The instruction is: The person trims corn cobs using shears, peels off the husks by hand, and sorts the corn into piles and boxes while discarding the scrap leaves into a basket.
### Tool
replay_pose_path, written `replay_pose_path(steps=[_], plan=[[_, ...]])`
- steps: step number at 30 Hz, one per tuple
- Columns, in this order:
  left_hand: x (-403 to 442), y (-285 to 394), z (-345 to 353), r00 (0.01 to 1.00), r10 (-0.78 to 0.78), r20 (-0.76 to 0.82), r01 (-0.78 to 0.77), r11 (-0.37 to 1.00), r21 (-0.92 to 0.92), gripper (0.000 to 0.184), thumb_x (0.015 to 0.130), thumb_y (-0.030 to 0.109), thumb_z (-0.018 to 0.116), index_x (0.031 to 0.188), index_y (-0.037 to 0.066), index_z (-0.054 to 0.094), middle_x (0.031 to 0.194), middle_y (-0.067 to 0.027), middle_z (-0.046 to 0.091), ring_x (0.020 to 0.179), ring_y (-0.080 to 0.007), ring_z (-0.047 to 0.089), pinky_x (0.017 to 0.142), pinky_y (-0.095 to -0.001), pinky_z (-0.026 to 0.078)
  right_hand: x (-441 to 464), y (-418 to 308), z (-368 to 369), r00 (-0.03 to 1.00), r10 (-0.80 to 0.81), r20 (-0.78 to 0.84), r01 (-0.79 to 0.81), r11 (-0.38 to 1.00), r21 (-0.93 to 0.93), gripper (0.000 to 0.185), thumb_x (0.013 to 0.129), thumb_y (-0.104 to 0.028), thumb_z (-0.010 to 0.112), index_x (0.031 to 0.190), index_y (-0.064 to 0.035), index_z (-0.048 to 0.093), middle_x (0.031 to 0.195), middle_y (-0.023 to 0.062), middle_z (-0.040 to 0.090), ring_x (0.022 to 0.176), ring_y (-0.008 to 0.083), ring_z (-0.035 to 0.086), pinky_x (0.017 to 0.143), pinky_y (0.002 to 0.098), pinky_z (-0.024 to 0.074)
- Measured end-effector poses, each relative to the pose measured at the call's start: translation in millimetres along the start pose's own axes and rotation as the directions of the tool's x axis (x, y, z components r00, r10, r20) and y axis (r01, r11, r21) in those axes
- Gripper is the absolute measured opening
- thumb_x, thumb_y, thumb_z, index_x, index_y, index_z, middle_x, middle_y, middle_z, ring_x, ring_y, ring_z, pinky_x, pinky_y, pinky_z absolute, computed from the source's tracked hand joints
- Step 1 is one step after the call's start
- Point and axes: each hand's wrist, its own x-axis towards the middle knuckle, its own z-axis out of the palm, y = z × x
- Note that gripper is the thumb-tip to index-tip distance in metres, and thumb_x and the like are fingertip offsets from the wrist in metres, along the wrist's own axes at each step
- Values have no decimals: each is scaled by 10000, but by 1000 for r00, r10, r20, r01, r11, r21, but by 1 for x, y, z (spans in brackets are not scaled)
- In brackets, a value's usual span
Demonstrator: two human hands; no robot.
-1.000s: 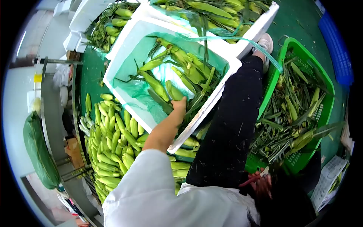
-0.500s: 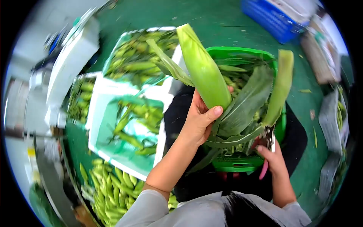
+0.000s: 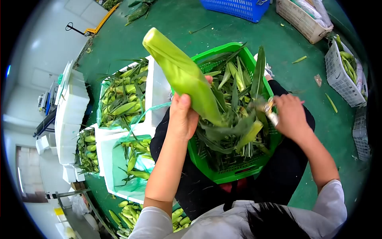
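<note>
My left hand [image 3: 184, 115] is wrapped round a husked corn ear [image 3: 179, 71], held tilted with its cut, pale end up and to the left. My right hand [image 3: 289, 115] grips metal pruning shears [image 3: 270, 112], partly blurred, over the right side of the green basket [image 3: 199, 161]. Between my legs, that basket holds loose husks and long leaves [image 3: 236, 79]. A blurred piece of leafy husk [image 3: 250, 135] hangs just above the pile, below the shears.
Left of my leg stand white foam boxes [image 3: 104, 153] of unpeeled corn [image 3: 127, 93]. Trimmed ears [image 3: 129, 213] lie on the floor at lower left. A blue crate [image 3: 234, 10], a beige crate [image 3: 306, 24] and a white crate [image 3: 338, 71] stand beyond the basket.
My left hand has left the foam box and raised an ear over the basket. My right hand has brought the shears up and moved right. The leafy husk beside the ear has dropped lower.
</note>
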Motion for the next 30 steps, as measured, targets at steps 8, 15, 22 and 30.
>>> replay_pose_path(steps=[8, 15, 22, 30], plan=[[-32, -13, -8, 978, -203, -56, 210, 941, 267, 667, 829, 326, 760, 1340, 35, 446, 1218, -111, 578, 1125, -194, 558, 968, -385, 455, 29, -27, -66, 994, 31, -102, 60, 625, 778, 766, 708, -251, 787, 1342, 13, 448, 1244, 215, 546, 1191, 370, 514, 1057, 415, 380], [-76, -16, -2, 920, -387, 60, 312, 816, 488, 686, 803, 212, 775, 1364, 1, 441, 1209, -64, 572, 1120, -145, 527, 1003, -313, 405, 23, -26, -53, 942, -335, -9, 256, 702, 664, 775, 669, -249, 790, 1312, 13, 445, 1177, 189, 525, 1131, 368, 501, 1016, 421, 393], [-99, -42, -33, 669, -740, 78, 696, 659, 285, 840, 735, 328, 838, 1377, -5, 411, 1175, -115, 609, 980, -188, 623, 857, -330, 519, 0, -26, 9, 921, -362, 142, 140, 651, 746, 502, 692, -237, 771, 1083, -10, 555, 850, 143, 609, 784, 355, 605, 748, 404, 510], [-107, -55, -31, 773, -623, -119, 593, 643, 484, 893, 701, 165, 855, 1432, 3, 369, 1320, -109, 524, 1210, -167, 491, 1027, -315, 397, -1, -35, 59, 780, -127, 612, -617, 5, 787, 248, 842, -231, 705, 929, -35, 580, 694, 16, 572, 597, 121, 570, 549, 297, 471]])
